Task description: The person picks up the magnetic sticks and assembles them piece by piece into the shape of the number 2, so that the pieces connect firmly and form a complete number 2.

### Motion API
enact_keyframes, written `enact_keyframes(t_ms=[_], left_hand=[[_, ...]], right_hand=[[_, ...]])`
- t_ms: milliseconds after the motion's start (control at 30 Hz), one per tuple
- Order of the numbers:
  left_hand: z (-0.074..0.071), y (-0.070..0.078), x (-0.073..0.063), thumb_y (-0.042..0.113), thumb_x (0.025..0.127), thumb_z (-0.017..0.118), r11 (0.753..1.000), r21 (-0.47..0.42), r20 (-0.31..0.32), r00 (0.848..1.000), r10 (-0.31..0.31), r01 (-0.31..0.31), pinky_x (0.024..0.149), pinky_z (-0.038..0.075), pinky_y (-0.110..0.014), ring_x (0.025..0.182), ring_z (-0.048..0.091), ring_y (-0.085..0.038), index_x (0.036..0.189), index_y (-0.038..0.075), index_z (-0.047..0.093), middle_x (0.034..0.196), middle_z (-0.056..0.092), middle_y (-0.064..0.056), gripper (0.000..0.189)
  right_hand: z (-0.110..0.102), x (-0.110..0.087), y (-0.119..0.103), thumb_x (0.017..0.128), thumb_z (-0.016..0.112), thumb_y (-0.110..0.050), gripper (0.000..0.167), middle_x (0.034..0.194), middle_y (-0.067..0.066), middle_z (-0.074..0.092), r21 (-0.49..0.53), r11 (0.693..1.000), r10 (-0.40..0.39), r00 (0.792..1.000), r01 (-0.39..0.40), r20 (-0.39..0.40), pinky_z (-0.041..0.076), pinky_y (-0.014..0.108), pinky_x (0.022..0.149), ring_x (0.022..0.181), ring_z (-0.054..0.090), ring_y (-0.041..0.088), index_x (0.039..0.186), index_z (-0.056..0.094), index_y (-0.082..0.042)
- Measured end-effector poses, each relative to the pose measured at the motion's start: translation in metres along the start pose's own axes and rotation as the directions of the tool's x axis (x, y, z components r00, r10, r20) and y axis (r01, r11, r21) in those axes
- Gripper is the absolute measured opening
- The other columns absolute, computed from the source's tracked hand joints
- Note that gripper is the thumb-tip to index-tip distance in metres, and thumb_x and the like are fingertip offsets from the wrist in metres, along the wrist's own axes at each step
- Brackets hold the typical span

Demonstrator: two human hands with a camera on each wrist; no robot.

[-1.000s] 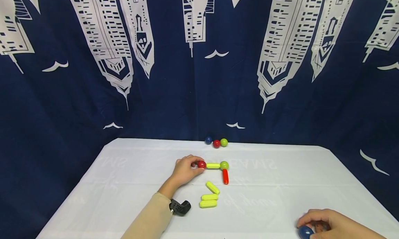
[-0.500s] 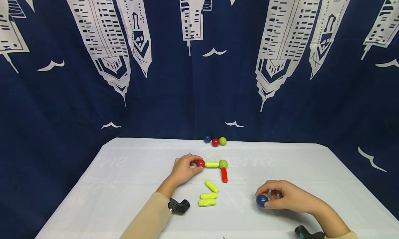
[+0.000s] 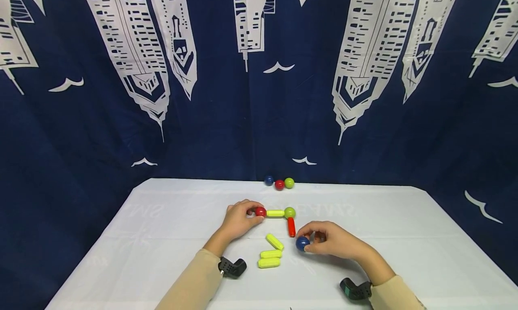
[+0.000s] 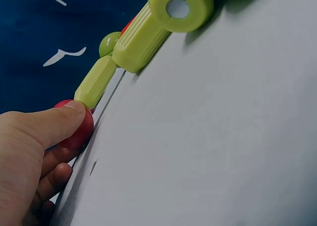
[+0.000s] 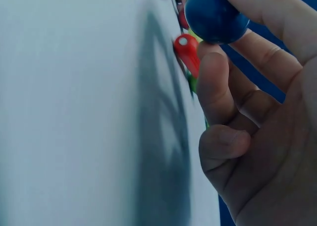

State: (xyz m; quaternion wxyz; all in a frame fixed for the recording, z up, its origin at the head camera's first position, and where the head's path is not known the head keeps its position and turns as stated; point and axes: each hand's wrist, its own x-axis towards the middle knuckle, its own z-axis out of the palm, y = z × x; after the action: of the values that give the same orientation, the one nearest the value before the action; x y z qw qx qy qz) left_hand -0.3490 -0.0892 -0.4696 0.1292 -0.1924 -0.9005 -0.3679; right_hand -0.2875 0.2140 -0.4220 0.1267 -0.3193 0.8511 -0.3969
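My left hand [image 3: 238, 219] pinches a red ball [image 3: 261, 211] at the left end of a joined piece on the table. From that ball a yellow-green rod [image 3: 275, 213] runs right to a green ball [image 3: 289, 212], and a red rod [image 3: 291, 227] extends from it toward me. My right hand [image 3: 332, 240] holds a blue ball [image 3: 302, 243] between thumb and fingers, just below and right of the red rod's near end. In the right wrist view the red rod's end [image 5: 183, 41] shows a pale round spot, beyond the blue ball [image 5: 216, 14].
Three loose balls, blue [image 3: 269, 180], red [image 3: 279, 185] and green [image 3: 289, 183], sit at the white table's [image 3: 182, 197] back edge. Several loose yellow-green rods [image 3: 269, 263] lie between my forearms. A dark blue patterned cloth [image 3: 251, 121] hangs behind.
My right hand has come in from the lower right, carrying the blue ball leftward to near the red rod. My left hand keeps its hold on the red ball.
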Motion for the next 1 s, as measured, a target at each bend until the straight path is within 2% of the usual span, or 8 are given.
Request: enact_keyframes(t_ms=[167,533,1000], left_hand=[[0.001,0.002,0.001,0.028,0.083,0.08,1.0,-0.006,0.011,1.0,-0.017,0.017,0.082,0.029,-0.033,0.082,0.054,-0.007,0.109,0.021,0.074,0.086,0.064,0.008,0.028],[-0.001,0.003,0.002,0.029,0.083,0.08,0.999,0.007,0.022,0.999,-0.045,0.045,0.084,0.031,-0.034,0.083,0.053,-0.006,0.11,0.023,0.074,0.088,0.064,0.009,0.028],[0.0,0.002,0.001,0.028,0.083,0.08,1.0,-0.002,0.008,1.0,-0.024,0.024,0.081,0.03,-0.033,0.081,0.054,-0.006,0.108,0.021,0.074,0.085,0.064,0.008,0.027]], right_hand=[[0.008,0.011,0.001,0.088,0.077,-0.022,0.031,0.097,0.002,0.066,0.005,1.0,-0.009,1.0,0.009,-0.027,0.046,0.02,0.067,0.075,0.053,0.005,0.117,0.071,-0.014],[0.022,0.015,0.01,0.087,0.078,-0.02,0.033,0.095,0.007,0.062,0.034,0.997,-0.067,0.994,0.07,-0.082,0.045,0.019,0.064,0.073,0.051,0.004,0.117,0.07,-0.013],[0.028,0.014,0.016,0.085,0.079,-0.017,0.038,0.098,0.007,0.062,0.025,0.996,-0.078,0.983,0.083,-0.167,0.044,0.02,0.064,0.073,0.05,0.006,0.121,0.068,-0.012]])
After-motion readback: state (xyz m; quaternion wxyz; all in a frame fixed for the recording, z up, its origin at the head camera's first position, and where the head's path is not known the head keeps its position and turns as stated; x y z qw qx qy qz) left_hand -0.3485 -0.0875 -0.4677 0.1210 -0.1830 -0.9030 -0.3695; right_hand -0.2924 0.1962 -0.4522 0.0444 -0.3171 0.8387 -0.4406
